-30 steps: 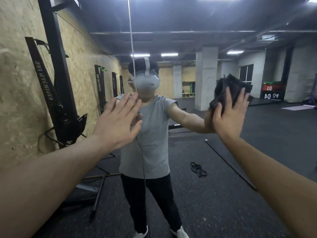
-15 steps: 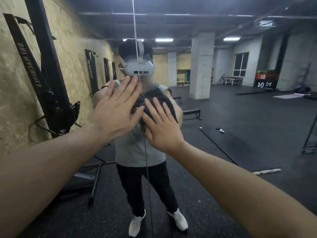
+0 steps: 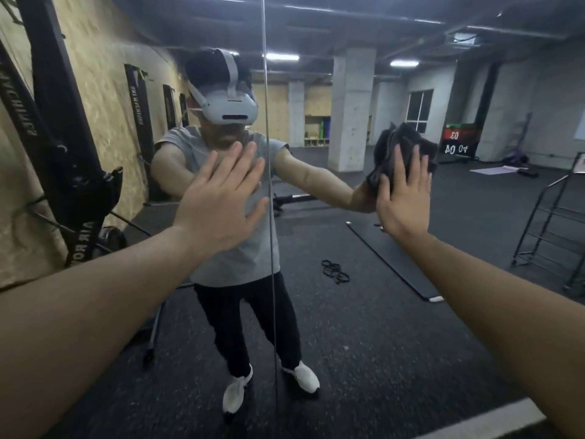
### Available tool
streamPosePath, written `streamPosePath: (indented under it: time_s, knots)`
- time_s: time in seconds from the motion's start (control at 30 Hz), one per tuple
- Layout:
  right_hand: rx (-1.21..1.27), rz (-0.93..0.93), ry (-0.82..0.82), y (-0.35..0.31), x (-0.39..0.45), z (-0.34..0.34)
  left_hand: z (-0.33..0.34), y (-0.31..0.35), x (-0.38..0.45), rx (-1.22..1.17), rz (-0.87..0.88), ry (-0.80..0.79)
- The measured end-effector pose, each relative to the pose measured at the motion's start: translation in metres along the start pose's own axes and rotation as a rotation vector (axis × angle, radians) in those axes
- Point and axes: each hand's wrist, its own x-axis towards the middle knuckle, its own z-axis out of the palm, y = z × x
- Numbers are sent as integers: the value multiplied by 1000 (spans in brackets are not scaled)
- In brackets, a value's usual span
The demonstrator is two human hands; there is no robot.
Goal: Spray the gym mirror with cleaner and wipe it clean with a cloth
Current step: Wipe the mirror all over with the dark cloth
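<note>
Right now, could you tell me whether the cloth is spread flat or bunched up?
Bunched up: the dark cloth shows folds above the right hand, which presses it against the mirror.

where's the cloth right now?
Head view, right of centre: the dark cloth is pressed flat against the mirror under the right hand.

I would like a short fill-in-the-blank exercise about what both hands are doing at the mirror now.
1. The right hand presses a dark crumpled ____ against the large wall mirror.
2. The left hand lies ____ on the glass, fingers straight.
3. The vertical seam between mirror panels runs just right of the ____ hand.

Missing words: cloth; flat; left
</note>
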Motion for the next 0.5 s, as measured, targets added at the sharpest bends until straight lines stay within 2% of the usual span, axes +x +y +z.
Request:
streamPosePath:
  time_s: [0.13, 0.2, 0.27, 0.4, 0.5]
  knots:
    - [248, 268, 160, -61, 4, 19, 6, 3, -14, 20, -4, -32]
    - [246, 217, 238, -89, -4, 33, 9, 5, -15, 24, -15, -32]
    - [171, -18, 239, -106, -25, 51, 13, 8, -15, 25, -25, -33]
    - [50, -644, 87, -107, -65, 75, 22, 15, -19, 8, -64, -1]
    - [-21, -949, -9, -85, -69, 79, 25, 27, -20, -45, -129, 24]
